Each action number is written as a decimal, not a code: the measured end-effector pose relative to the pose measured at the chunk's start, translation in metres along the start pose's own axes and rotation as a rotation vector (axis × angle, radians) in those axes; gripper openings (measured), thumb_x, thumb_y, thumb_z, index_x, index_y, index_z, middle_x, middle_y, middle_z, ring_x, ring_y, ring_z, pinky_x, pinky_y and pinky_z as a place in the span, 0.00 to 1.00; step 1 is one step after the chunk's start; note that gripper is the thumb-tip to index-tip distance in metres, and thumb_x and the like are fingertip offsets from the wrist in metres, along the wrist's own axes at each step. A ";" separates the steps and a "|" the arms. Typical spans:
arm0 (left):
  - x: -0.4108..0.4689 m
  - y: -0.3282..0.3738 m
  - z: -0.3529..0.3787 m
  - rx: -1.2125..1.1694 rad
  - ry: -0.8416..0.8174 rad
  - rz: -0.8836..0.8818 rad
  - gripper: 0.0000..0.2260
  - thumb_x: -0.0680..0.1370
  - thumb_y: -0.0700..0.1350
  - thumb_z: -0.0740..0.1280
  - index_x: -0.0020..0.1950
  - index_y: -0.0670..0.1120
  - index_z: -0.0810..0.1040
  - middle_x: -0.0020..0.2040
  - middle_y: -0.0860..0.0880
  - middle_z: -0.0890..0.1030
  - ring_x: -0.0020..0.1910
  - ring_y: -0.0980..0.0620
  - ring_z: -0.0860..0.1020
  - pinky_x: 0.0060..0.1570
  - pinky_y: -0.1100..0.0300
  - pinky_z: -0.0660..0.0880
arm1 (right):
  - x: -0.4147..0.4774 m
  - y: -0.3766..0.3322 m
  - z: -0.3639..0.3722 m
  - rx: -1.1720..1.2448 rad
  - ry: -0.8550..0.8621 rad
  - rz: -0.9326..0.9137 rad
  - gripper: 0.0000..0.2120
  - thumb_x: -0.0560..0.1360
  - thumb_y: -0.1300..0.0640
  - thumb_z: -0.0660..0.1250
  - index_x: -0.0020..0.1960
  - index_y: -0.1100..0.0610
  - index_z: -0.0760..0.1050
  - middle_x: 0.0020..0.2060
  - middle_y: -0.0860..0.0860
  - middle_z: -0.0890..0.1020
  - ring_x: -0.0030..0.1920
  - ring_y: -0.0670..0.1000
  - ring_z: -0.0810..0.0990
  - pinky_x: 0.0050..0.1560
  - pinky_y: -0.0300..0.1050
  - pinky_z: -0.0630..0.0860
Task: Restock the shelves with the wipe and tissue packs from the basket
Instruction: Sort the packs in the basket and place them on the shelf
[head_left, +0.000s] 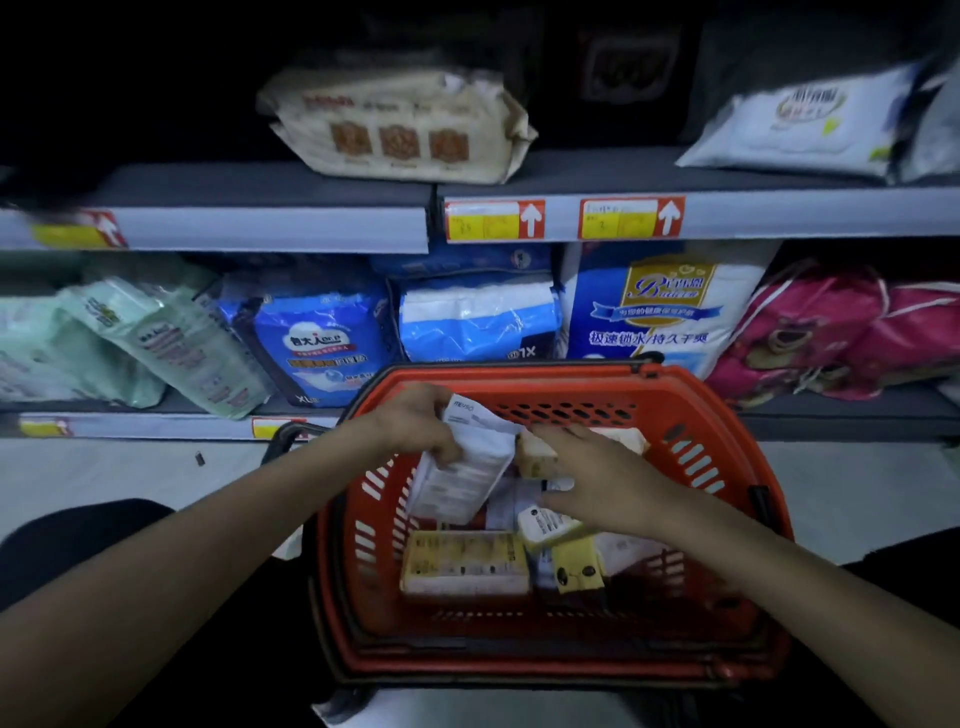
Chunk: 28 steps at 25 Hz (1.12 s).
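Seen from above, a person's left hand (415, 428) curls round the top end of a white soft film-wrapped pack (467, 470). The pack stands tilted inside a red plastic shopping basket (701, 400), with its lower end down among the other goods. The right hand (597, 480) lies with fingers straight and spread over a cream-yellow wrapped pack (540, 457) just beside it, gripping nothing.

The white pack looks light and squashy with a slick wrapper. A grip round its short end or middle should hold better than a corner pinch.

Also in the basket lie a flat yellow-and-white pack (462, 564) and a small yellow pack (576, 569).

Behind the basket, the lower grey shelf (831, 415) is crowded with blue bagged packs (311, 343), pale green packs (171, 343) and a pink bag (831, 332). The upper grey shelf (260, 192) holds a beige pack (400, 124) and a white-and-blue pack (795, 124), well apart.

The basket's far wall and the shelf lips probably need clearing on the way up.
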<state>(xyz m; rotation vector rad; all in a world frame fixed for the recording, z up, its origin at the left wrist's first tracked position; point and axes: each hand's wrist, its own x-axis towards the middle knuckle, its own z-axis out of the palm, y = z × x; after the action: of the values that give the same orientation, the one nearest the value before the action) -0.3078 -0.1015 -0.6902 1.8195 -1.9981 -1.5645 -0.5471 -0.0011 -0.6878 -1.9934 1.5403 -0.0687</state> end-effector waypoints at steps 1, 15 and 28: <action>-0.016 0.007 -0.005 -0.093 -0.007 0.065 0.23 0.61 0.32 0.74 0.55 0.42 0.85 0.50 0.41 0.87 0.43 0.49 0.83 0.40 0.58 0.78 | 0.000 -0.006 -0.005 0.186 0.057 0.007 0.41 0.75 0.44 0.75 0.82 0.43 0.58 0.74 0.41 0.69 0.72 0.47 0.72 0.67 0.49 0.74; -0.057 0.045 -0.011 -0.569 0.171 0.211 0.15 0.78 0.58 0.72 0.58 0.49 0.85 0.55 0.48 0.88 0.57 0.50 0.85 0.70 0.44 0.74 | -0.025 -0.027 -0.052 1.215 0.412 0.171 0.17 0.76 0.58 0.76 0.64 0.53 0.82 0.56 0.52 0.88 0.57 0.55 0.87 0.62 0.57 0.81; -0.055 0.053 -0.014 -0.962 0.120 0.432 0.27 0.70 0.43 0.78 0.68 0.43 0.78 0.62 0.42 0.85 0.61 0.41 0.84 0.59 0.47 0.82 | -0.039 -0.019 -0.087 1.534 0.373 -0.053 0.17 0.69 0.63 0.74 0.58 0.59 0.84 0.58 0.60 0.86 0.64 0.63 0.83 0.65 0.60 0.80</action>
<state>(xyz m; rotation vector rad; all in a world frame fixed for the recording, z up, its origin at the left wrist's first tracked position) -0.3210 -0.0788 -0.6172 0.9925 -1.1085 -1.7342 -0.5774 -0.0013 -0.5953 -0.7506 0.9710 -1.2640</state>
